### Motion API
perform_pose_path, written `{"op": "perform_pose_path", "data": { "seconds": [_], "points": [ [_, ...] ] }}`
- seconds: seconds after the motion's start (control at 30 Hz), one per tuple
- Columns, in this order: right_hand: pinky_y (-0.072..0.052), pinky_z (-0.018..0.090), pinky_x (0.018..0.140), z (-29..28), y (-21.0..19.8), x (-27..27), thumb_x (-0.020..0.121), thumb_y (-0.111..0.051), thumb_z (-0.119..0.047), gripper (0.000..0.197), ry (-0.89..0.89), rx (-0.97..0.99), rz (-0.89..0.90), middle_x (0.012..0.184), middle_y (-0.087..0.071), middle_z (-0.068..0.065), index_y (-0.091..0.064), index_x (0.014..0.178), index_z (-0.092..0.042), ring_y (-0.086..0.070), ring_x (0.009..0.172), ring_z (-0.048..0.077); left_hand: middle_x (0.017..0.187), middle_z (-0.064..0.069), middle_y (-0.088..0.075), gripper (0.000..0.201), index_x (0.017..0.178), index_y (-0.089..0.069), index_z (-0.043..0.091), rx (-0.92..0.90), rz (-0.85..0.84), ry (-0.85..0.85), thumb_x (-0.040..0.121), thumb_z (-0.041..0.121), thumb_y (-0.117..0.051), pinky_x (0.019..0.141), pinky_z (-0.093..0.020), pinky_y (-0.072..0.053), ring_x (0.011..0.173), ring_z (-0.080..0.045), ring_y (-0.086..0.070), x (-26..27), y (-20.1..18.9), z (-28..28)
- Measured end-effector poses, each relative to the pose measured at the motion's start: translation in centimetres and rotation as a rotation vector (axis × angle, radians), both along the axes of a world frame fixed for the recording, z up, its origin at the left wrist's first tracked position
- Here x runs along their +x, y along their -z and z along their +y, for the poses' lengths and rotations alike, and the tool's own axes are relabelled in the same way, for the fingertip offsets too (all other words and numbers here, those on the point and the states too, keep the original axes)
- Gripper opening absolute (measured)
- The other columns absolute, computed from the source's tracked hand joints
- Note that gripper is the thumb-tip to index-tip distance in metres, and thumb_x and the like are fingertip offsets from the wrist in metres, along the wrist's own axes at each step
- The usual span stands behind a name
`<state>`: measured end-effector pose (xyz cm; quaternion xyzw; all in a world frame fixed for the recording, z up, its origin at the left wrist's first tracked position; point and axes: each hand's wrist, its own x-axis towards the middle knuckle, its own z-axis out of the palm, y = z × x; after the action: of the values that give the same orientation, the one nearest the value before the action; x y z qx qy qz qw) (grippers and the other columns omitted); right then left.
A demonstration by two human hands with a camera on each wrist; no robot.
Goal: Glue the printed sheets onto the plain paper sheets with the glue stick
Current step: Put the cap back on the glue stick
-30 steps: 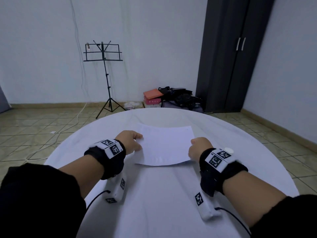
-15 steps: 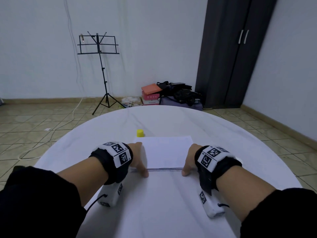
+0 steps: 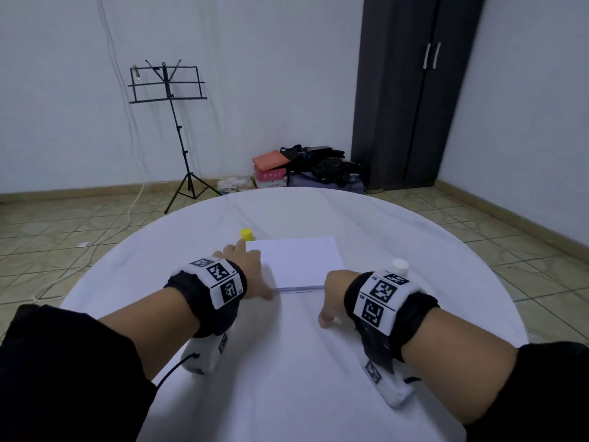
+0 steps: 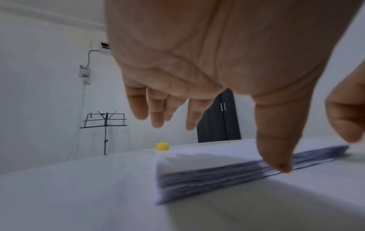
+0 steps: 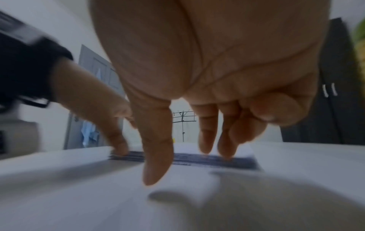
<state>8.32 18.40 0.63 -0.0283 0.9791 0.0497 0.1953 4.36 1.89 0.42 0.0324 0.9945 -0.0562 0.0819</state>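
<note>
A stack of white paper sheets (image 3: 298,261) lies flat in the middle of the round table (image 3: 287,378). Its layered near edge (image 4: 227,173) shows in the left wrist view. My left hand (image 3: 248,272) lies along the stack's left side with fingers straight, and its thumb (image 4: 276,156) touches the near edge. My right hand (image 3: 334,293) hovers at the near right corner, its fingertips (image 5: 205,146) on the stack's edge and its thumb (image 5: 156,168) pointing down at the cloth. A yellow cap (image 3: 247,233) stands beyond the left hand. A white glue stick (image 3: 400,267) stands right of the stack.
A white cloth covers the table. On the tiled floor beyond it are a black music stand (image 3: 169,90), boxes and bags (image 3: 306,167) by the wall, and a dark wardrobe (image 3: 411,90) at the back right.
Both hands laid the raised sheet flat on the stack and went to its near edge. Since then the left hand has slid forward along the left side and the right hand has drawn back slightly.
</note>
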Motion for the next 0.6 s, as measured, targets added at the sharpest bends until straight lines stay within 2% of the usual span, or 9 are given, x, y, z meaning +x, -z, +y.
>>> {"op": "perform_pose_path", "data": {
  "seconds": [0.13,0.2,0.27,0.3,0.37,0.4,0.47,0.53,0.6],
  "points": [
    [-0.045,0.028,0.072,2.9,0.5,3.5,0.082,-0.065,-0.04,0.03,0.011,-0.072,-0.094,0.084,-0.06,0.003,-0.056,0.078,-0.012,-0.057,0.08,0.021,0.148,0.002,-0.039,0.077,0.145,-0.035,0.019,0.406,-0.077,0.162,0.082,0.05,-0.067,0.109,-0.029,-0.03,0.134,-0.017,-0.038,1.8,-0.4,4.4],
    [-0.048,0.029,0.073,5.0,1.1,4.4,0.079,-0.065,-0.046,0.035,0.035,-0.051,-0.094,0.078,-0.06,0.0,-0.054,0.07,-0.014,-0.059,0.079,0.021,0.137,0.001,-0.05,0.072,0.143,-0.039,0.012,0.511,-0.162,0.21,0.085,0.044,-0.066,0.106,-0.027,-0.034,0.126,-0.016,-0.047,2.6,-0.3,7.3],
    [-0.048,0.029,0.073,7.0,1.6,4.8,0.077,-0.066,-0.048,0.037,0.07,-0.067,-0.08,0.073,-0.057,-0.001,-0.05,0.067,-0.016,-0.059,0.079,0.02,0.121,-0.003,-0.057,0.073,0.142,-0.039,0.004,0.655,-0.271,0.203,0.084,0.04,-0.068,0.097,-0.028,-0.046,0.111,-0.018,-0.057,3.1,0.1,10.2],
    [-0.047,0.028,0.071,7.9,1.6,5.1,0.077,-0.066,-0.047,0.037,0.09,-0.088,-0.075,0.071,-0.055,-0.002,-0.049,0.066,-0.017,-0.057,0.078,0.02,0.123,-0.004,-0.056,0.075,0.143,-0.038,0.005,0.734,-0.318,0.19,0.083,0.038,-0.07,0.093,-0.028,-0.05,0.109,-0.019,-0.059,3.4,0.3,11.4],
    [-0.043,0.026,0.066,9.6,1.7,5.6,0.077,-0.067,-0.046,0.037,0.132,-0.134,-0.071,0.069,-0.054,-0.003,-0.048,0.065,-0.017,-0.056,0.076,0.019,0.137,-0.003,-0.049,0.072,0.142,-0.04,0.01,0.83,-0.362,0.19,0.082,0.035,-0.072,0.093,-0.029,-0.051,0.115,-0.02,-0.057,3.8,0.6,13.3],
    [-0.042,0.025,0.063,10.4,1.7,5.9,0.078,-0.067,-0.046,0.036,0.15,-0.153,-0.07,0.069,-0.054,-0.003,-0.049,0.066,-0.017,-0.056,0.076,0.019,0.137,-0.004,-0.051,0.065,0.138,-0.047,0.012,0.864,-0.36,0.197,0.082,0.033,-0.072,0.095,-0.031,-0.05,0.116,-0.021,-0.057,3.8,0.8,14.1],
    [-0.041,0.023,0.057,11.3,1.4,6.2,0.078,-0.067,-0.044,0.032,0.185,-0.209,-0.085,0.073,-0.058,-0.002,-0.055,0.072,-0.015,-0.056,0.071,0.018,0.126,-0.008,-0.06,0.045,0.124,-0.059,0.01,0.952,-0.329,0.184,0.084,0.027,-0.071,0.095,-0.032,-0.05,0.111,-0.022,-0.06,3.7,0.9,14.8],
    [-0.041,0.021,0.051,11.8,0.9,6.3,0.079,-0.066,-0.04,0.027,0.218,-0.277,-0.112,0.079,-0.061,0.0,-0.06,0.081,-0.014,-0.054,0.062,0.016,0.11,-0.009,-0.066,0.028,0.107,-0.066,0.009,1.065,-0.292,0.127,0.083,0.022,-0.072,0.091,-0.029,-0.052,0.097,-0.021,-0.064,3.6,1.1,15.0],
    [-0.04,0.019,0.048,12.0,0.7,5.8,0.085,-0.061,-0.038,0.026,0.244,-0.371,-0.108,0.078,-0.06,0.001,-0.058,0.085,-0.011,-0.051,0.057,0.016,0.094,-0.008,-0.067,0.015,0.089,-0.066,0.011,1.189,-0.261,0.056,0.081,0.021,-0.074,0.088,-0.03,-0.054,0.083,-0.018,-0.064,3.4,1.1,14.4]
  ]
}}
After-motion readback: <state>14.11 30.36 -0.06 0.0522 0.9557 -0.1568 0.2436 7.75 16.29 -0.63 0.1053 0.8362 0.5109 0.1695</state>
